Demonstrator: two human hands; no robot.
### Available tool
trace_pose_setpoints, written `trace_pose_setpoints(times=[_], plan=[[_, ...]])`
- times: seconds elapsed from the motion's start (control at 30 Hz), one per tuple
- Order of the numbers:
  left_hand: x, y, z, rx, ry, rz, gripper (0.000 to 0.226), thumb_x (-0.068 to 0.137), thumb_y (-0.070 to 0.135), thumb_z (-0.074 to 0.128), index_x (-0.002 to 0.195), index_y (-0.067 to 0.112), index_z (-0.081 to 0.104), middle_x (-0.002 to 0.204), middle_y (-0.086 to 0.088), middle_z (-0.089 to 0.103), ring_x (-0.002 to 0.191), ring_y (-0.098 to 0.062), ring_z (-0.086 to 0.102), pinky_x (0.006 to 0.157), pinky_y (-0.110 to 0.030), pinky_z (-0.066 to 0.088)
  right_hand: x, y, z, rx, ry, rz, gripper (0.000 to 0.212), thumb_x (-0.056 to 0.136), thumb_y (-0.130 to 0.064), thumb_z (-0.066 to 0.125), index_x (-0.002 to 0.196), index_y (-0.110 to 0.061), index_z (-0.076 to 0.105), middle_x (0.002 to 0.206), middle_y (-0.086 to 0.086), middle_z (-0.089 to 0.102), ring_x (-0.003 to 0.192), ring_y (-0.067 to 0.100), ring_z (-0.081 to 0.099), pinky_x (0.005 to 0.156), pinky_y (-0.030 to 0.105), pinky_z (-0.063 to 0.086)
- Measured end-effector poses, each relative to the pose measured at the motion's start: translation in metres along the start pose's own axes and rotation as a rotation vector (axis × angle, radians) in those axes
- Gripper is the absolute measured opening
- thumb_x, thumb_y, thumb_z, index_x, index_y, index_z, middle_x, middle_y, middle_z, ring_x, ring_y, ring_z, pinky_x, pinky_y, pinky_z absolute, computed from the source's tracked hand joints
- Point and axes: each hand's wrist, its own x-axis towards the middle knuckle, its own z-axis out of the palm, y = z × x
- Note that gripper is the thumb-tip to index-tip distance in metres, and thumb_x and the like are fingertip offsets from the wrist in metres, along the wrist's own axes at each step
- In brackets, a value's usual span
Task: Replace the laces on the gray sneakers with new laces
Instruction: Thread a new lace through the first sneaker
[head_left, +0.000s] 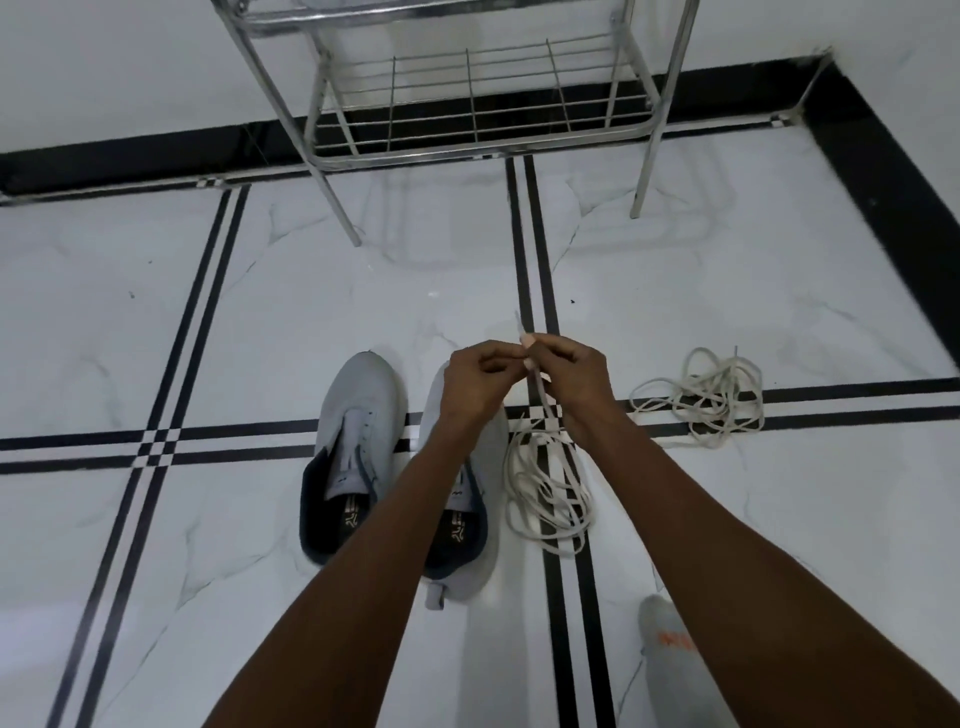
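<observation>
Covering the whole view, a white marble-look tiled floor (260, 312) with black double stripes; at the far side a silver metal wire rack (467, 104) stands on thin legs against a black skirting band (883, 171); two gray fabric sneakers with dark navy linings (358, 415) sit side by side mid-floor, toes away from the person, eyelets bare, the right-side one largely hidden under the left forearm; just right of them a loose pile of off-white flat lace (550, 493) on the floor, one strand rising up to the hands; well apart further right a second tangled off-white lace bundle (701, 400); near the bottom right a gray sock with orange marking (670, 644); left hand (475, 382) fingers curled, pinching the lace strand; right hand (569, 371) fingers curled, pinching the same strand near its tip, which sticks up above the fingertips; both hands touching, held above the right-side sneaker's toe.
</observation>
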Motion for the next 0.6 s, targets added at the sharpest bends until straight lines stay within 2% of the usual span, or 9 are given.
trace_pose_setpoints(times=[0.1, 0.17, 0.2, 0.3, 0.4, 0.47, 0.53, 0.57, 0.6], plan=[[-0.008, -0.002, -0.024, 0.152, 0.147, 0.043, 0.011, 0.087, 0.018, 0.08, 0.093, 0.009, 0.079, 0.09, 0.001, 0.078, 0.089, -0.011, 0.074, 0.084, -0.023, 0.058, 0.004, -0.005, 0.008, -0.05, 0.015, -0.076, 0.017, 0.09, -0.021, 0.074, 0.101, -0.008, 0.076, 0.097, 0.009, 0.076, 0.092, 0.02, 0.073, 0.073, 0.022, 0.057], [-0.016, -0.012, -0.045, 0.307, 0.273, 0.001, 0.005, 0.087, 0.015, 0.076, 0.091, 0.012, 0.077, 0.087, 0.003, 0.075, 0.088, -0.014, 0.073, 0.08, -0.025, 0.057, 0.004, -0.003, 0.012, -0.198, -0.091, -0.093, 0.013, 0.092, -0.017, 0.07, 0.098, -0.005, 0.074, 0.094, 0.009, 0.075, 0.087, 0.02, 0.075, 0.065, 0.021, 0.056], [-0.021, -0.018, -0.053, 0.368, 0.285, -0.046, 0.008, 0.087, 0.014, 0.073, 0.094, 0.012, 0.076, 0.088, 0.001, 0.074, 0.088, -0.017, 0.072, 0.079, -0.026, 0.055, 0.002, -0.001, 0.013, -0.301, -0.16, -0.089, 0.012, 0.093, -0.016, 0.068, 0.096, -0.004, 0.073, 0.093, 0.01, 0.075, 0.084, 0.02, 0.075, 0.063, 0.022, 0.054], [-0.037, -0.032, -0.07, 0.536, 0.196, -0.198, 0.032, 0.088, 0.021, 0.07, 0.117, 0.009, 0.068, 0.102, -0.008, 0.071, 0.096, -0.024, 0.069, 0.08, -0.029, 0.051, -0.001, 0.022, 0.023, -0.609, -0.246, -0.095, 0.011, 0.093, -0.02, 0.067, 0.089, -0.01, 0.07, 0.09, 0.006, 0.073, 0.083, 0.022, 0.073, 0.071, 0.031, 0.057], [-0.043, -0.044, -0.069, 0.641, 0.078, -0.247, 0.058, 0.09, 0.029, 0.071, 0.141, 0.008, 0.053, 0.134, -0.015, 0.061, 0.122, -0.032, 0.059, 0.097, -0.036, 0.046, -0.01, 0.042, 0.028, -0.868, -0.259, -0.126, 0.008, 0.096, -0.021, 0.061, 0.091, -0.016, 0.064, 0.091, -0.003, 0.064, 0.084, 0.013, 0.059, 0.062, 0.018, 0.04], [-0.044, -0.046, -0.065, 0.61, 0.047, -0.276, 0.068, 0.091, 0.033, 0.067, 0.15, 0.01, 0.044, 0.144, -0.016, 0.055, 0.13, -0.035, 0.053, 0.104, -0.039, 0.043, -0.015, 0.052, 0.027, -0.853, -0.245, -0.141, 0.008, 0.097, -0.017, 0.058, 0.09, -0.015, 0.061, 0.086, -0.007, 0.059, 0.078, 0.008, 0.052, 0.057, 0.01, 0.036], [-0.044, -0.05, -0.06, 0.587, 0.064, -0.266, 0.072, 0.089, 0.037, 0.064, 0.152, 0.012, 0.043, 0.141, -0.017, 0.056, 0.129, -0.036, 0.054, 0.104, -0.04, 0.044, -0.018, 0.059, 0.02, -0.814, -0.206, -0.167, 0.01, 0.097, -0.017, 0.059, 0.087, -0.015, 0.061, 0.086, -0.007, 0.061, 0.079, 0.008, 0.056, 0.062, 0.006, 0.039], [-0.045, -0.051, -0.056, 0.58, 0.08, -0.256, 0.072, 0.089, 0.036, 0.065, 0.153, 0.012, 0.042, 0.14, -0.017, 0.056, 0.128, -0.036, 0.055, 0.105, -0.041, 0.045, -0.017, 0.061, 0.016, -0.782, -0.178, -0.175, 0.01, 0.096, -0.017, 0.06, 0.087, -0.014, 0.063, 0.088, -0.006, 0.064, 0.082, 0.01, 0.06, 0.068, 0.009, 0.043], [-0.045, -0.053, -0.053, 0.568, 0.094, -0.244, 0.072, 0.09, 0.033, 0.067, 0.153, 0.012, 0.041, 0.141, -0.018, 0.056, 0.128, -0.035, 0.055, 0.106, -0.043, 0.046, -0.016, 0.063, 0.01, -0.76, -0.145, -0.187, 0.01, 0.096, -0.017, 0.06, 0.087, -0.014, 0.064, 0.09, -0.003, 0.067, 0.085, 0.012, 0.062, 0.074, 0.018, 0.048]])
